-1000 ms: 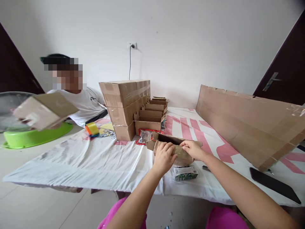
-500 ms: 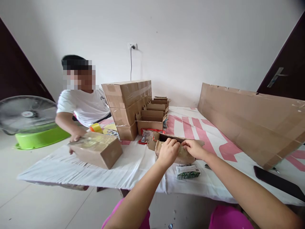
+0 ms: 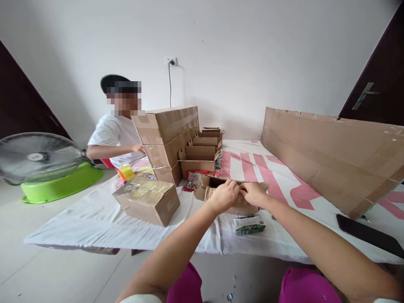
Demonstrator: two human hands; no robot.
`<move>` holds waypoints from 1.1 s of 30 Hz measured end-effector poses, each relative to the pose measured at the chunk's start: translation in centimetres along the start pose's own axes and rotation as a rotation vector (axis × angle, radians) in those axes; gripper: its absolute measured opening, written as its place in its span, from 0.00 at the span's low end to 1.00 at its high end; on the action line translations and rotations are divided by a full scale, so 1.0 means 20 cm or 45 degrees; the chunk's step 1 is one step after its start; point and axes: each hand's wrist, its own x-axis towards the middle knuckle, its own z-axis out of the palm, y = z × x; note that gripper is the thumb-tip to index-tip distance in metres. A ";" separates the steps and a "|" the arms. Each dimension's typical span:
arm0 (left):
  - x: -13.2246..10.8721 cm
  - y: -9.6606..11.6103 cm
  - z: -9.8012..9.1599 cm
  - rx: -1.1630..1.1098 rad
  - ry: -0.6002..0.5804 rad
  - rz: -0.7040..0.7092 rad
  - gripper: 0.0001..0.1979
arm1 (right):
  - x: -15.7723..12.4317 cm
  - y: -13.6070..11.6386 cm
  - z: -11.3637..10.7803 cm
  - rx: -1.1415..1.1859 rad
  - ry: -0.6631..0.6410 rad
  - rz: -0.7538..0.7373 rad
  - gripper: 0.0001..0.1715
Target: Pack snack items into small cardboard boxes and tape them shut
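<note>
An open cardboard box (image 3: 241,209) lies in front of me with its flaps standing up. My left hand (image 3: 226,194) is closed over the near upper edge of this box, fingers bent downward. Close beside it, my right hand (image 3: 252,193) pinches the same edge. Both sets of fingertips are partly hidden, and whatever is inside the box cannot be made out. A small green and white carton (image 3: 249,225) rests on the cloth just nearer to me. Behind the box's left end lies a red and clear plastic packet (image 3: 193,181).
Taped cardboard boxes (image 3: 168,136) are stacked behind, beside a row of open boxes (image 3: 198,166). A sealed box (image 3: 147,201) sits at left near yellow tape (image 3: 126,172) and a co-worker (image 3: 115,134). A large cardboard sheet (image 3: 328,155) and black phone-like slab (image 3: 369,235) are at right.
The co-worker has let go of the sealed box, which now sits farther right, and the arm has drawn back toward the stack. My hands have moved slightly closer together on the open box's edge.
</note>
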 end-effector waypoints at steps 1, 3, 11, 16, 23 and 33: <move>0.00 -0.01 0.00 0.004 0.001 0.036 0.07 | 0.00 0.00 0.00 -0.001 -0.008 0.008 0.09; -0.02 -0.03 0.01 0.027 0.021 0.099 0.07 | 0.01 -0.01 0.00 0.010 -0.025 0.018 0.09; -0.08 -0.05 0.01 0.117 0.110 0.179 0.11 | 0.02 -0.01 0.01 0.130 -0.093 0.037 0.08; -0.12 -0.04 0.02 0.056 0.125 0.209 0.11 | 0.00 0.00 0.01 0.222 -0.147 0.003 0.10; -0.21 -0.03 0.06 0.015 0.259 0.225 0.10 | -0.05 0.05 -0.02 0.374 -0.345 -0.133 0.19; -0.28 0.06 0.06 -0.074 0.473 -0.176 0.07 | -0.05 0.08 0.01 0.321 -0.233 -0.114 0.14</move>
